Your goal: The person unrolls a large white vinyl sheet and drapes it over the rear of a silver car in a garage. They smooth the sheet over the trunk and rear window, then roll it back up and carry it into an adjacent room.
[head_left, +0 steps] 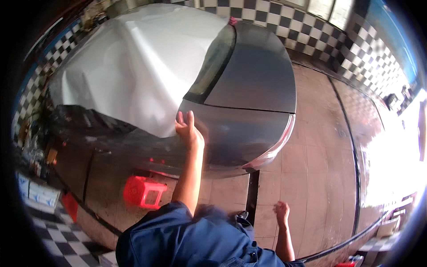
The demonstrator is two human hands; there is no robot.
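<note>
A grey car (251, 71) stands before me, with a large creased white sheet (124, 62) over much of it, up to the rear window (213, 62). My left hand (188, 127) is reached out to the sheet's lower right corner, its fingers holding the edge beside the rear side panel. My right hand (282, 211) hangs low to the right, away from the car, its fingers loosely apart with nothing visible in them.
A red plastic stool (138, 191) stands below the car's side. The tiled floor (316, 169) has a dark channel (252, 196). Checkered walls (307, 26) surround the car. Assorted items (44, 155) line the left wall. Bright glare fills the right side.
</note>
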